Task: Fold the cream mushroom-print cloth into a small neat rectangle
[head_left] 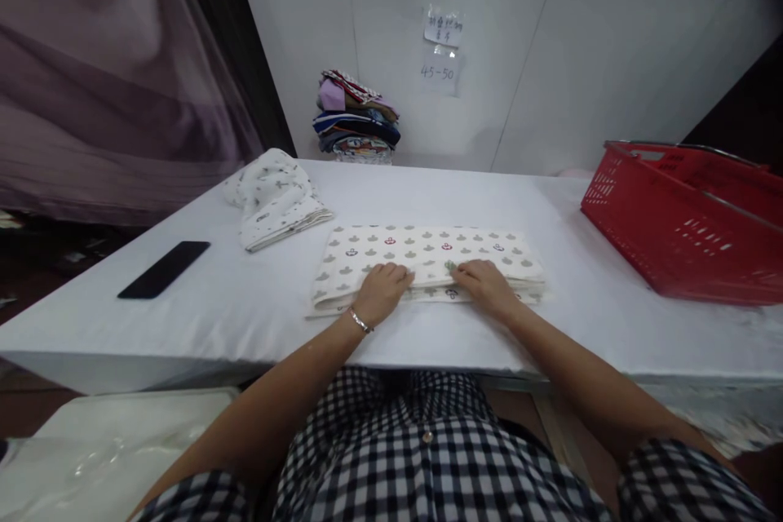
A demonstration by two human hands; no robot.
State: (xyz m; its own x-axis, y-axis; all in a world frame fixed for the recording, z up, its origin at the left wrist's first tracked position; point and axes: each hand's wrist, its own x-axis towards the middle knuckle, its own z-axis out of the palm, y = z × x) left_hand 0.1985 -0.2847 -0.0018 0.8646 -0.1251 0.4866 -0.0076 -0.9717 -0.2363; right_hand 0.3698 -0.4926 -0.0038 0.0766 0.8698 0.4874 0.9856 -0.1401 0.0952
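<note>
A white cloth (422, 243) printed with grey motifs and a few red and dark anchors lies folded into a long, layered strip on the table in front of me. My left hand (384, 289), with a bracelet at the wrist, is closed on its near edge, left of the middle. On the same edge, right of the middle, my right hand (488, 285) has its fingers closed too. A small green mark shows by its fingertips. My thumbs and the undersides of the fingers are partly hidden.
The table (263, 318) has a white cover. Another printed white cloth (278, 200) lies loosely bunched at back left, beyond a black phone-like slab (164, 270). Folded clothes (356, 118) are stacked by the wall. A red plastic basket (691, 228) stands at the right.
</note>
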